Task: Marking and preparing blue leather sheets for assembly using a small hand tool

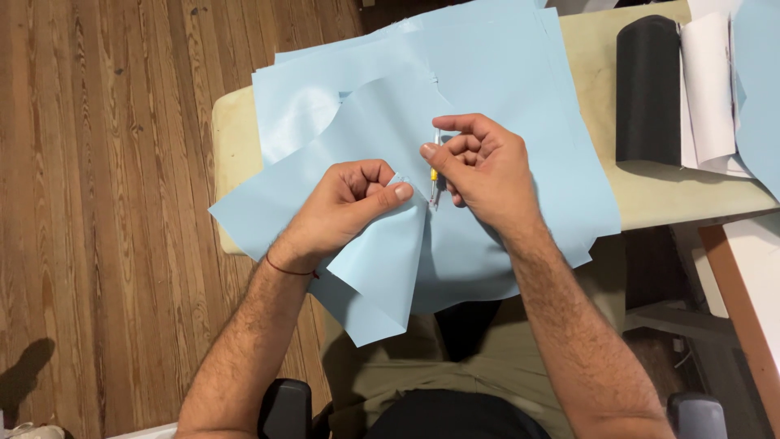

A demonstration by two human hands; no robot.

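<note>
Light blue fabric pieces (pixel 487 89) lie stacked on a padded beige board (pixel 231 122). My left hand (pixel 345 207) pinches a folded edge of the top blue piece (pixel 382 260) between thumb and fingers. My right hand (pixel 483 167) holds a small tool with a clear and yellow handle (pixel 435 175), a seam ripper by its look, its tip pointing down at the fabric beside my left thumb. The two hands are close together, almost touching, over the middle of the fabric.
A black roll (pixel 647 89) and a white roll of paper (pixel 708 85) lie at the board's right end. A wooden floor (pixel 106 203) is to the left. A white table with an orange edge (pixel 751 284) stands at the right. Chair armrests (pixel 284 406) sit below.
</note>
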